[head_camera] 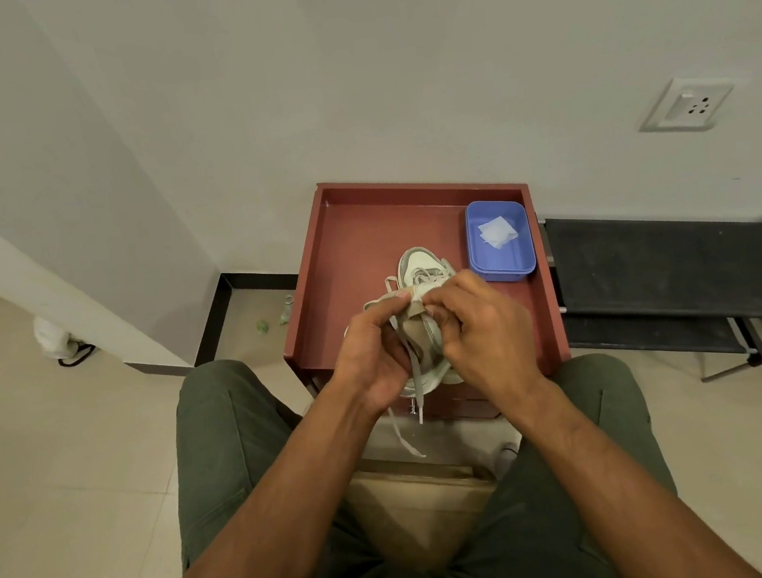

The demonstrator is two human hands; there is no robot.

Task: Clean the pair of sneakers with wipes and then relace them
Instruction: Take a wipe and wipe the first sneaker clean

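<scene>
Relacing stage judged underway: one sneaker (pixel 421 345) is held up over the near edge of the red tray (pixel 322 266), gripped by the left hand (pixel 371 358) with a loose lace (pixel 411 369) trailing down past it; its upper is pinched by the right hand (pixel 479 326). The second sneaker (pixel 421 267) lies behind on the tray, laces seemingly in. Used wipes (pixel 496 232) sit in the blue tub (pixel 502 273), so wiping looks done; threading of the held shoe remains

Wall socket (pixel 686 104) at 2 o'clock, black folding rack (pixel 672 272) at 3, white bag w/ cord (pixel 54 338) on floor at 9.
</scene>
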